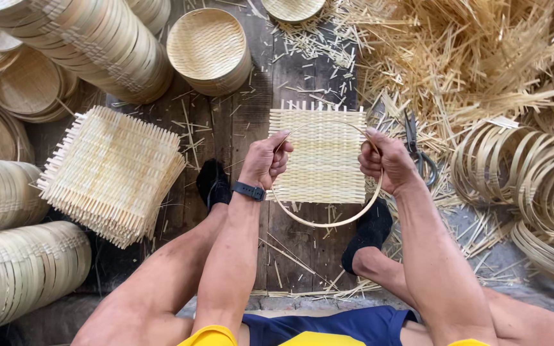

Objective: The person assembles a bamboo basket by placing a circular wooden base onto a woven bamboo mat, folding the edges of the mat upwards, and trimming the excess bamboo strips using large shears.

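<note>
the left hand (265, 160) and the right hand (385, 161) each have their grip clamped on a thin bamboo hoop (328, 222), one at either side of it. the hoop hangs in an arc below and between the two fists, its lower curve dipping toward the person's lap. held with it, between the hands, is a square woven bamboo mat (323, 154), flat and facing up, its upper edge fringed with short strip ends; the hoop's sides run along the mat's left and right edges where the fingers close. a dark band (249, 190) sits on the left wrist.

the wooden floor (226, 122) beneath is littered with slivers. to the left lies a stack of square mats (111, 173), well apart from the hands. above it stand piles of round woven trays (209, 50). just right of the right hand lie scissors (417, 148), and further right a heap of loose hoops (524, 179) under a tangle of bamboo strips (476, 51).
</note>
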